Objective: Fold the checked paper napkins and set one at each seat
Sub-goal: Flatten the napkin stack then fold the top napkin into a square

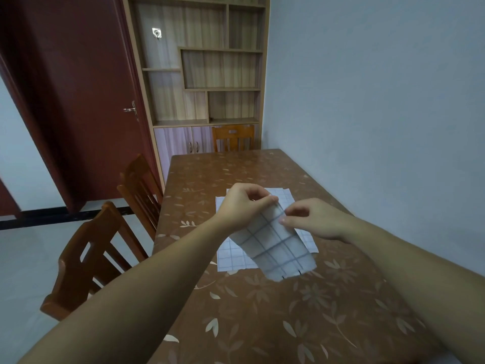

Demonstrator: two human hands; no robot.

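Left forearm (131, 298) and right forearm (420, 285) reach in from the lower corners of the frame over the brown leaf-patterned desk (262, 324). At centre frame the left hand (244, 206) pinches the top corner of a checked napkin (278, 248), fingers curled, and the right hand (315, 222) pinches its upper right edge. The sheet hangs tilted above the desk. Beneath it, more checked napkins (231, 256) lie flat on the desk. Two wooden chairs (86, 258) stand at centre left.
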